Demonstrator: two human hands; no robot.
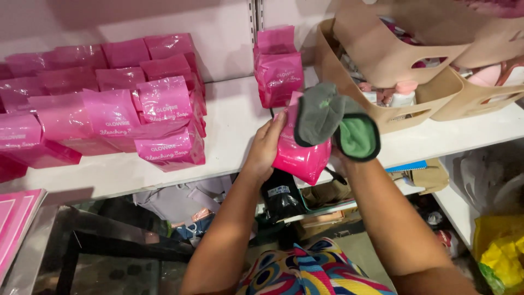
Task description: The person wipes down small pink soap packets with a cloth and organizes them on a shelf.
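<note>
My left hand [266, 146] grips the left side of a shiny pink pouch [300, 155], held above the front edge of the white shelf [234, 117]. My right hand is mostly hidden under a grey and green cloth [334, 123] that it presses against the top of that pouch; only the wrist shows. Behind the pouch, near the wall, two more pink pouches [277, 68] stand stacked. A large pile of the same pink pouches [109, 106] fills the left half of the shelf.
Beige plastic baskets [382, 49] holding bottles sit at the shelf's right end. Below the shelf lie bags, a black packet [280, 198], boxes and a yellow bag [499, 251]. A pink flat box [16, 218] leans at bottom left.
</note>
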